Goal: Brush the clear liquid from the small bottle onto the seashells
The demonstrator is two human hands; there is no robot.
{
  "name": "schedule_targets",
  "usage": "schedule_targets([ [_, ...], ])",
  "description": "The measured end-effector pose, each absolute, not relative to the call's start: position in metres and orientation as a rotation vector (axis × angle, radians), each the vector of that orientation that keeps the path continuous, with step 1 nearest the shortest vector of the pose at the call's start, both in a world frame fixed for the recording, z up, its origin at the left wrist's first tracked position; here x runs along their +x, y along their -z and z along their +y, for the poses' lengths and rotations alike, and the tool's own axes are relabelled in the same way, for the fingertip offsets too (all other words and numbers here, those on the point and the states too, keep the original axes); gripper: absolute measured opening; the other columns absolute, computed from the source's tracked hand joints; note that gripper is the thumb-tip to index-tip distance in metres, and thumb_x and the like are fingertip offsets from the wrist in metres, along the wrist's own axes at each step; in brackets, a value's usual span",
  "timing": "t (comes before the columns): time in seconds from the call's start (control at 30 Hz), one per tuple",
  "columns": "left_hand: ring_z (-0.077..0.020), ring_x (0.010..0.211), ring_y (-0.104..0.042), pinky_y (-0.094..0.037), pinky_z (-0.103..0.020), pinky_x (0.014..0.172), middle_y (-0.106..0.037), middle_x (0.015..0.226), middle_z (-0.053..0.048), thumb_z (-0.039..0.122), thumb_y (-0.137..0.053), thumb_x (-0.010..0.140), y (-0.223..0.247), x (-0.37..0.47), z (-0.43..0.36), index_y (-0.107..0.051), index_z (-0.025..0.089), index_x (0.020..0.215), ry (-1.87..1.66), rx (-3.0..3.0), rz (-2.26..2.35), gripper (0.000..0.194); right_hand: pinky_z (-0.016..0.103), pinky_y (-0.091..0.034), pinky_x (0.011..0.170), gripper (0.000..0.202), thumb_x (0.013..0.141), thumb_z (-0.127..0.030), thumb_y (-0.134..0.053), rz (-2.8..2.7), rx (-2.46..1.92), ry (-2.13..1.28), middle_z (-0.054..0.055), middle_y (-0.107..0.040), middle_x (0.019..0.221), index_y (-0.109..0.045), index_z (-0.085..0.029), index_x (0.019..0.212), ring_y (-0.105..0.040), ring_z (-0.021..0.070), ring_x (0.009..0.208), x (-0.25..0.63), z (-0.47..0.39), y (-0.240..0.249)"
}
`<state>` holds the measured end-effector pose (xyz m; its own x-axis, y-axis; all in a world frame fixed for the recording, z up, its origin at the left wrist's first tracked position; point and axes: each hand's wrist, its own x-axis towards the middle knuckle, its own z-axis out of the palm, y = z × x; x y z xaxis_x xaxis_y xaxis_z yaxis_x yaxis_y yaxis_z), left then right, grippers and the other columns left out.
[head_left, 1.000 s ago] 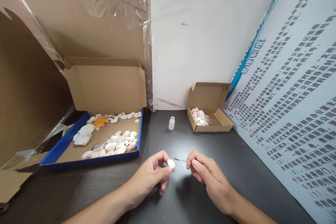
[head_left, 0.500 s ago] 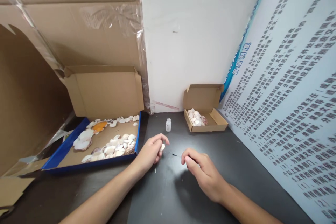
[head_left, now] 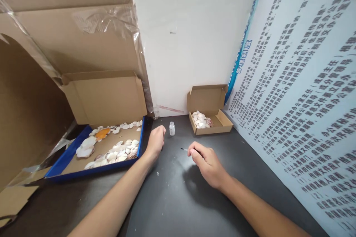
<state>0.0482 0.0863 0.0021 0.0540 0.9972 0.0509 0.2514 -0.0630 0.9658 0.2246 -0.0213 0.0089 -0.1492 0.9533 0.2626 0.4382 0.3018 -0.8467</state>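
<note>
The right hand point(head_left: 204, 161) has its fingers pinched around a thin brush point(head_left: 183, 149), its dark tip pointing left, out over the black tabletop point(head_left: 172, 196). Across from it, the left hand point(head_left: 156, 141) is up between the blue-sided box point(head_left: 66, 157) and the glass bottle point(head_left: 172, 129), fingers curled inward; whether anything sits inside them, the view can't tell. And there's that bottle, upright and uncapped, just to the right of the left hand, apart from it. Over to the left, the blue-sided box lies open, a heap of pale shells point(head_left: 119, 152) along its near side and an orange shell point(head_left: 102, 133) toward the back. Back right, a small cardboard box point(head_left: 215, 131) stands open, white shells point(head_left: 200, 120) bunched in its left part. White specks point(head_left: 157, 173) dot the tabletop.
</note>
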Motion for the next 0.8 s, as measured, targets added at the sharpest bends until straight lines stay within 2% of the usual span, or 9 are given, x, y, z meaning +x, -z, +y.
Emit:
schedule_targets([
  [0.13,-0.0155,0.067,-0.048,-0.037,-0.025,0.062,-0.050,0.071,0.002,0.030,-0.046,0.079,0.004,0.047,0.092,-0.050,0.021,0.079,-1.073,1.651,1.502,0.010,0.024,-0.028,0.055,0.028,0.097,-0.036,-0.038,-1.719,-1.257,-0.740,-0.006,-0.037,0.056,-0.052,-0.019,0.079,-0.036,0.0111,0.053,0.226,-0.021,-0.011],
  [0.23,-0.0192,0.077,-0.056,-0.040,-0.028,0.070,-0.060,0.084,-0.002,0.033,-0.055,0.079,0.007,0.048,0.095,-0.057,0.019,0.103,-0.958,1.788,1.589,0.028,0.024,-0.028,0.054,0.028,0.097,-0.035,-0.038,-1.700,-1.256,-0.737,-0.007,-0.037,0.056,-0.052,-0.019,0.079,-0.036,0.0109,0.053,0.227,-0.022,-0.012],
  [0.3,-0.0218,0.080,-0.060,-0.041,-0.029,0.071,-0.064,0.088,-0.004,0.039,-0.058,0.081,0.006,0.051,0.096,-0.058,0.020,0.111,-0.856,1.871,1.622,0.036,0.024,-0.027,0.054,0.026,0.097,-0.035,-0.039,-1.694,-1.258,-0.734,-0.006,-0.038,0.058,-0.053,-0.019,0.081,-0.036,0.0109,0.053,0.227,-0.022,-0.011],
  [0.37,-0.0257,0.086,-0.063,-0.041,-0.031,0.073,-0.068,0.093,-0.007,0.044,-0.060,0.081,0.005,0.055,0.098,-0.060,0.021,0.111,-0.767,1.945,1.652,0.037,0.025,-0.027,0.054,0.021,0.096,-0.034,-0.041,-1.668,-1.260,-0.740,-0.007,-0.037,0.059,-0.052,-0.019,0.086,-0.036,0.0109,0.053,0.227,-0.022,-0.011],
  [0.43,-0.0287,0.090,-0.065,-0.042,-0.032,0.073,-0.071,0.096,-0.010,0.044,-0.060,0.082,0.003,0.059,0.099,-0.062,0.021,0.103,-0.700,2.014,1.678,0.031,0.024,-0.027,0.052,0.016,0.096,-0.035,-0.042,-1.613,-1.252,-0.773,-0.008,-0.035,0.059,-0.049,-0.020,0.092,-0.035,0.0111,0.052,0.227,-0.022,-0.009],
  [0.57,-0.0282,0.090,-0.066,-0.041,-0.031,0.071,-0.072,0.097,-0.012,0.040,-0.052,0.090,0.001,0.061,0.097,-0.062,0.021,0.095,-0.657,2.133,1.679,0.022,0.024,-0.028,0.051,0.014,0.096,-0.035,-0.043,-1.499,-1.198,-0.819,-0.009,-0.033,0.061,-0.040,-0.022,0.098,-0.032,0.0112,0.052,0.226,-0.021,-0.006],
  [0.8,-0.0218,0.081,-0.063,-0.039,-0.029,0.069,-0.068,0.089,-0.002,0.041,-0.049,0.094,0.004,0.030,0.049,-0.058,0.024,0.095,-0.574,2.344,1.445,0.019,0.025,-0.025,0.049,0.018,0.103,-0.037,-0.037,-1.557,-1.089,-0.766,-0.008,-0.032,0.060,-0.045,-0.022,0.096,-0.030,0.0110,0.051,0.221,-0.035,-0.006],
])
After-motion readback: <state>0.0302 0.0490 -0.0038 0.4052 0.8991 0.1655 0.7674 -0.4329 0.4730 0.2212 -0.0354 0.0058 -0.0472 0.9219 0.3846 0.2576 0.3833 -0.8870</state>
